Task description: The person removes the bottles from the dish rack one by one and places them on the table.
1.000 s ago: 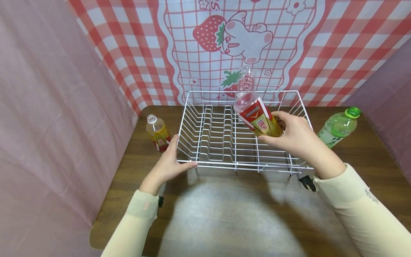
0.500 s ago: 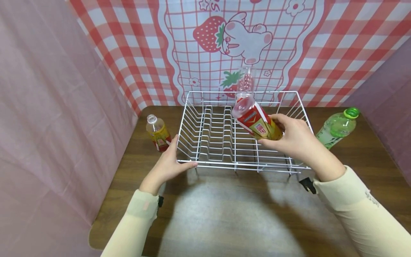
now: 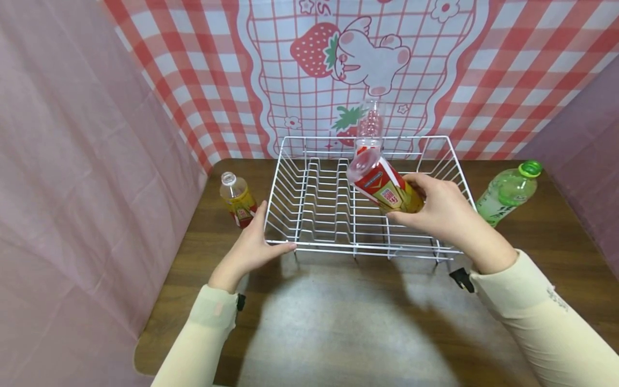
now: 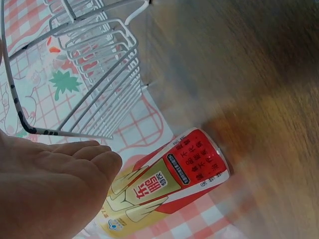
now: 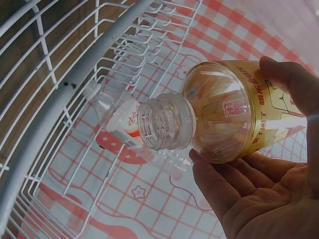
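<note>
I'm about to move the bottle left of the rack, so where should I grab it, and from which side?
Take the bottle around its labelled body, probably best from your left: it stands upright, that part is wider than the neck, and the rack and left hand crowd its right.

Head view: bright and even, colours clean, focus acceptable throughout. A wide pale glare is reflected off the front of the table (image 3: 333,333); soft dark shadows are cast there, inward of both sleeves (image 3: 546,312). Clear bottle (image 3: 369,122) is nearly washed out against the cloth (image 3: 193,75). Left wrist view: hazy, dimmer; table grain is smeared, left hand (image 4: 55,184) is underlit. Right wrist view: right hand (image 5: 269,199) is shaded, a white highlight is thrown on the held bottle (image 5: 219,112), cloth is softened behind.
</note>
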`<state>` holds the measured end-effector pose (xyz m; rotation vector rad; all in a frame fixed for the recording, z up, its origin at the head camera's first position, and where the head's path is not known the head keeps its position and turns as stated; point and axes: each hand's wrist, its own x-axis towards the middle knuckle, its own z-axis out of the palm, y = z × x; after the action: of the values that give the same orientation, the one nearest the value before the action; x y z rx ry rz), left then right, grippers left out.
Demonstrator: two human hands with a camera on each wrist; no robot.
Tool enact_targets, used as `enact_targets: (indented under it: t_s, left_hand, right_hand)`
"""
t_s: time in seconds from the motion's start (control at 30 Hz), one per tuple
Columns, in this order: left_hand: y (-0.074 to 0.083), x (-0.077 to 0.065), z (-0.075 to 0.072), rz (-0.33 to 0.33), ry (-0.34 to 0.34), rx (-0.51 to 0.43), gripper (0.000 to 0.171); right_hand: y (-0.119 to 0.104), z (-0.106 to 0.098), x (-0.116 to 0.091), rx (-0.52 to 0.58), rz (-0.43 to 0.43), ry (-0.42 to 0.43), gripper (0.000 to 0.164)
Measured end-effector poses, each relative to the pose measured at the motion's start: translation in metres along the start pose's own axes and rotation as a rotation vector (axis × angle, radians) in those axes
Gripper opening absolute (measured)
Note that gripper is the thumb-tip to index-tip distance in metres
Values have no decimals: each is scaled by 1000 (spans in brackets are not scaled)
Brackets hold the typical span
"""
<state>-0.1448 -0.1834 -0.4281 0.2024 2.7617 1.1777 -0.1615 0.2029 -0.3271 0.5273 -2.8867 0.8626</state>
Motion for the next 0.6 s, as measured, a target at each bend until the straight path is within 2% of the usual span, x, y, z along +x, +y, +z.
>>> enact_targets:
  t_s: [0.17,0.6]
  left_hand:
    - [3,-3,-5,-8,-4,-7,130]
    - [14,-6,-13,6,7,23,126]
  right_hand:
    - [0,1,0,-12,-6,15,67]
    - [-2,0,-3,6,19,-35,72]
